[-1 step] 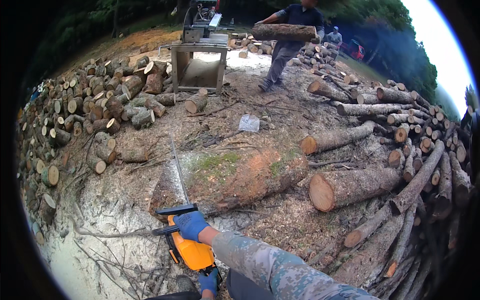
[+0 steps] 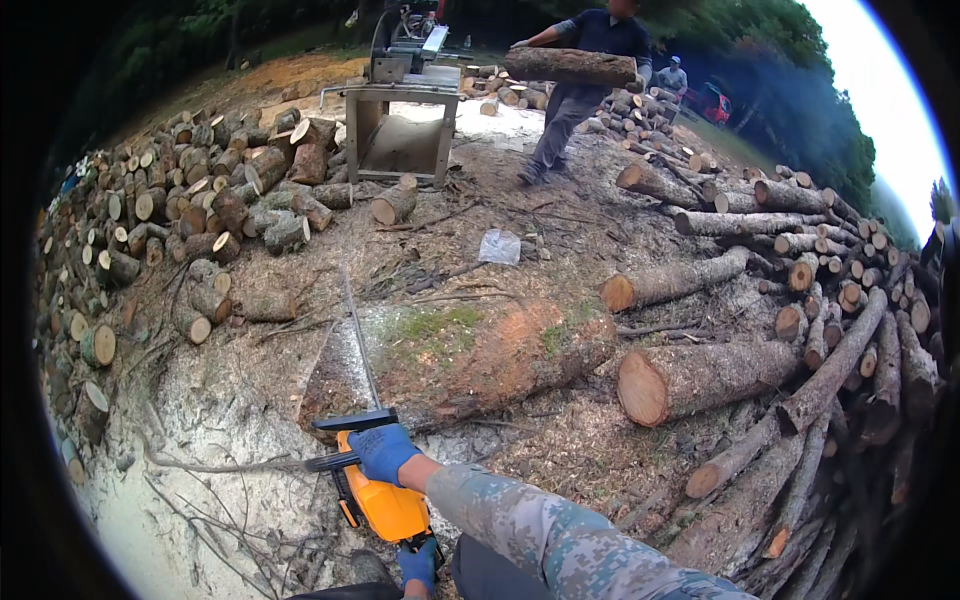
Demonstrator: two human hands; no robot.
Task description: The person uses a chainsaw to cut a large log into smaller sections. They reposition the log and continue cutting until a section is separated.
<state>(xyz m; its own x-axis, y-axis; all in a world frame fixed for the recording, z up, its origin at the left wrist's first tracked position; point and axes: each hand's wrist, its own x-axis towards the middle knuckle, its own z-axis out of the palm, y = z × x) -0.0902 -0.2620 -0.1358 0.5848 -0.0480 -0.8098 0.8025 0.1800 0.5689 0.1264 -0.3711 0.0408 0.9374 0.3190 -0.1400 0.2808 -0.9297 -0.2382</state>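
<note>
My right hand point(image 2: 383, 450), in a blue glove with a camouflage sleeve behind it, is closed on the upper handle of an orange-and-black chainsaw point(image 2: 388, 507). My left hand point(image 2: 418, 565), also blue-gloved, grips the rear handle lower down, partly hidden under the saw body. The long bar point(image 2: 360, 347) points away from me across the left end of a thick, mossy log point(image 2: 505, 360) lying on the ground. Pale sawdust coats that end of the log; whether the bar is in a cut I cannot tell.
A person point(image 2: 605, 38) carries a log point(image 2: 568, 67) beside a metal machine point(image 2: 440, 135); another person point(image 2: 671, 78) is farther back. Cut rounds point(image 2: 228, 205) pile up at left, long logs point(image 2: 705, 377) at right. A plastic bag point(image 2: 499, 246) and branches point(image 2: 210, 520) lie on the sawdust-strewn ground.
</note>
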